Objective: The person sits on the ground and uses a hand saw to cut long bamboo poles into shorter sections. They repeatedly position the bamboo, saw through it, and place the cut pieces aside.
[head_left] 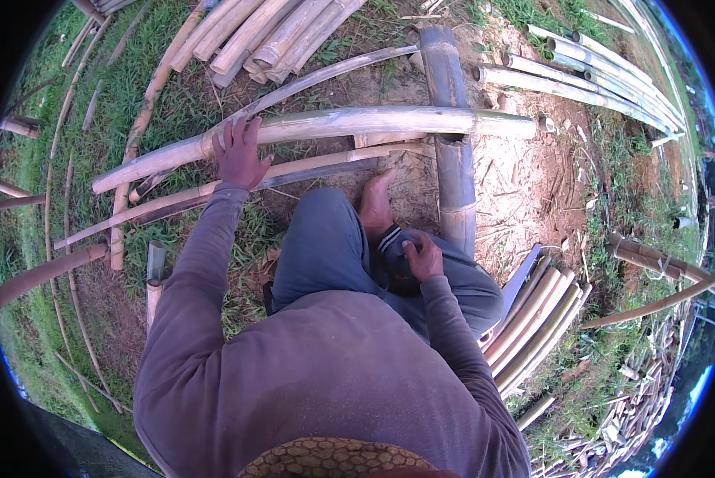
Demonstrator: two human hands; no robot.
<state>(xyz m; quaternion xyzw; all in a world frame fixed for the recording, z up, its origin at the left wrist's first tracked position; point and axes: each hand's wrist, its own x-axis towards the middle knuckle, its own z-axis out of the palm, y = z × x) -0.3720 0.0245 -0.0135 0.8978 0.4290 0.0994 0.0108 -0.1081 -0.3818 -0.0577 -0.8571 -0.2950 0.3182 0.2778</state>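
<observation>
My left hand [240,153] lies on a long pale bamboo pole [333,123], its fingers stretched and spread over the surface. The pole runs crosswise in front of me, and its right part rests across a thick grey bamboo post [446,72]. My right hand [425,256] rests on my bent leg by the striped dark trouser cuff, its fingers loosely curled; no tool shows in it. Below the pole lie a thinner split bamboo strip [309,163] and a darker length beside it. My bare foot [376,203] is on the soil near the post.
Cut bamboo poles [274,36] are stacked at the far left, with another pile [580,76] at the far right. Several bamboo pieces and a handsaw-like grey blade [521,279] lie by my right leg. Bamboo offcuts [640,406] are heaped at the lower right.
</observation>
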